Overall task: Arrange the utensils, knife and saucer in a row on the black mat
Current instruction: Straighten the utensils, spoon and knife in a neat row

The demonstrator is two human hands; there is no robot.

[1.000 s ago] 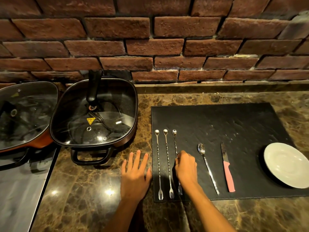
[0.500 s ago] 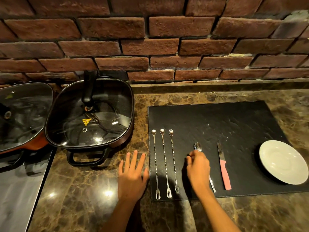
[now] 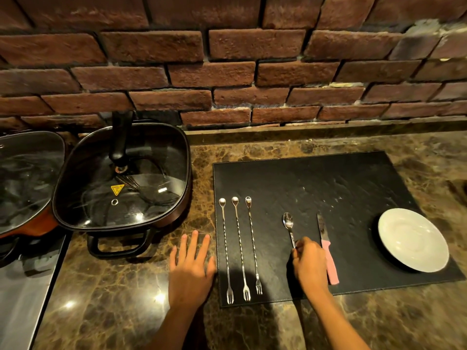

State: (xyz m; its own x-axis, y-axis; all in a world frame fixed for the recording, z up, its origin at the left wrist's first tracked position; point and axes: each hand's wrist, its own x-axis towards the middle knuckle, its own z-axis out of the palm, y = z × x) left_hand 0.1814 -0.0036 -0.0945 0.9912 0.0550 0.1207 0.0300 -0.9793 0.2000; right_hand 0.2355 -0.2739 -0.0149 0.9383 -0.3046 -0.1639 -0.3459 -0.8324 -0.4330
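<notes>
Black slate-textured rectangular mat (image 3: pixel 328 188) on brown marble table (image 3: pixel 121 299) carries three long twisted steel fork-spoon picks (image 3: pixel 240 248) at its left, a silver teaspoon (image 3: pixel 288 224), a pink-handled knife (image 3: pixel 326 246), and a white round saucer (image 3: pixel 413 239) at its right. Right hand (image 3: pixel 309 265) is closed on the teaspoon handle, having left the third pick a second ago. Left hand (image 3: pixel 190 270) lies flat, open, on the table.

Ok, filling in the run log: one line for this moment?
right hand gripping spoon | left hand flat on counter | knife, saucer on mat
</notes>
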